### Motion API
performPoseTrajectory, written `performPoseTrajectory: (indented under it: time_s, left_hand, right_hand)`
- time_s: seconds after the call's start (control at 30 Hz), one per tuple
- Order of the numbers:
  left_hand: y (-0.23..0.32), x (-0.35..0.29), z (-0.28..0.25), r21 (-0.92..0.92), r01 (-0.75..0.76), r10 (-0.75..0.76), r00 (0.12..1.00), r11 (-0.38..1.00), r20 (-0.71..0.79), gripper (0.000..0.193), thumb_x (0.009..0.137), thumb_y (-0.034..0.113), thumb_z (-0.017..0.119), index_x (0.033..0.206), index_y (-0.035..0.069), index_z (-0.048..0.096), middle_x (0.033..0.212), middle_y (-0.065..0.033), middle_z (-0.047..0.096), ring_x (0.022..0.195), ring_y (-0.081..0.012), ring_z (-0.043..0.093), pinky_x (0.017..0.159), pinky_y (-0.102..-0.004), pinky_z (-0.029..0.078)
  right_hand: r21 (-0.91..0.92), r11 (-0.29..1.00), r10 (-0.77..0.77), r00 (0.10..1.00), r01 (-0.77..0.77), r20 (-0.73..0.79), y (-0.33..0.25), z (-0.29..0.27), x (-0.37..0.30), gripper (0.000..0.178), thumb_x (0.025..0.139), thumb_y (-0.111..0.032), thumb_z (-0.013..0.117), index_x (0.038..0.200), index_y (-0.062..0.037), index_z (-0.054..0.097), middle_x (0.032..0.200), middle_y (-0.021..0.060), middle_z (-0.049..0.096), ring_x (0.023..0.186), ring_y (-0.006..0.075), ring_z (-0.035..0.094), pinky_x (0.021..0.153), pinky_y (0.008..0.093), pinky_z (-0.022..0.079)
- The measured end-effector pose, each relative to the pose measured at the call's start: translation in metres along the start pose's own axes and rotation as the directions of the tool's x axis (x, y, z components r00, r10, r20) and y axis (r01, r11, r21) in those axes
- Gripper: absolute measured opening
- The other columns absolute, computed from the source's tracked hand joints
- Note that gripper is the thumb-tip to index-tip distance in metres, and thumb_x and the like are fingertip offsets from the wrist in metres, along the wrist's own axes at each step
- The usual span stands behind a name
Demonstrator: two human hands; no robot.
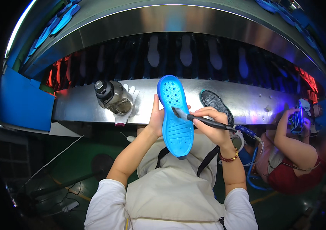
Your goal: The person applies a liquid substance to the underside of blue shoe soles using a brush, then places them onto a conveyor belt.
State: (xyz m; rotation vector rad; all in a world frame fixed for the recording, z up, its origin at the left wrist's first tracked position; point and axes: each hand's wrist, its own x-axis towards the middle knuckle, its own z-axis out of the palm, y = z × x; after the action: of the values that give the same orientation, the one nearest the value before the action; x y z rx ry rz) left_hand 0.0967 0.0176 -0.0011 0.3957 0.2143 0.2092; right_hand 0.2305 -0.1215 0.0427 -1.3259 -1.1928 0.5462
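In the middle of the view a bright blue shoe sole (178, 134) is held up with its hollow inner face toward me, the perforated end away from me. My left hand (156, 118) grips its left edge, thumb up along the side. A black-handled brush (212, 122) lies in my right hand (216, 128), fingers closed round the handle. Its pale bristles (178, 113) touch the sole's inner surface near the middle. A tube or cord trails from the brush's rear end. Whatever the left fingers do behind the sole is hidden.
A metal ledge (247, 97) runs across in front of me, with a dark bottle (113, 97), a white glove (133, 96) and a dark sole-shaped piece (216, 104) on it. Beyond, several soles (186, 51) lie in a dark machine. At right sits a co-worker (293, 153).
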Motion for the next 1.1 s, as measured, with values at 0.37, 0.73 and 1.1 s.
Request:
performPoseTrajectory:
  time_s: [0.37, 0.73, 1.1]
  left_hand:
    - [0.027, -0.014, 0.02, 0.065, -0.2, 0.205, 0.974, 0.978, -0.091, 0.087, 0.078, 0.073, 0.014, 0.122, 0.004, 0.041, 0.111, -0.0164, 0.052, 0.101, -0.0289, 0.053, 0.086, -0.0449, 0.045]
    - [0.038, -0.02, 0.049, 0.099, -0.316, 0.319, 0.947, 0.944, -0.026, 0.087, 0.078, 0.074, 0.014, 0.123, 0.003, 0.039, 0.109, -0.0167, 0.052, 0.1, -0.0283, 0.053, 0.084, -0.0432, 0.047]
    - [0.05, -0.013, 0.068, 0.115, -0.368, 0.381, 0.914, 0.923, -0.138, 0.08, 0.082, 0.067, 0.023, 0.122, 0.0, 0.038, 0.112, -0.0195, 0.05, 0.103, -0.031, 0.052, 0.087, -0.0466, 0.044]
  right_hand:
    - [-0.008, 0.972, -0.217, 0.915, 0.234, 0.34, -0.042, 0.0, -0.006, 0.016, 0.065, -0.001, 0.066, 0.081, -0.0015, 0.062, 0.08, 0.0093, 0.063, 0.076, 0.0224, 0.061, 0.066, 0.0293, 0.048]
    - [0.143, 0.99, -0.034, 0.994, 0.019, 0.103, -0.024, -0.005, -0.015, 0.017, 0.067, 0.006, 0.062, 0.084, 0.0019, 0.064, 0.086, 0.0135, 0.065, 0.086, 0.0246, 0.061, 0.08, 0.0333, 0.047]
    - [0.61, 0.786, 0.024, 0.991, -0.102, 0.135, -0.003, 0.003, -0.026, 0.018, 0.073, 0.005, 0.059, 0.091, 0.0037, 0.059, 0.096, 0.0178, 0.061, 0.097, 0.0267, 0.056, 0.09, 0.0373, 0.041]
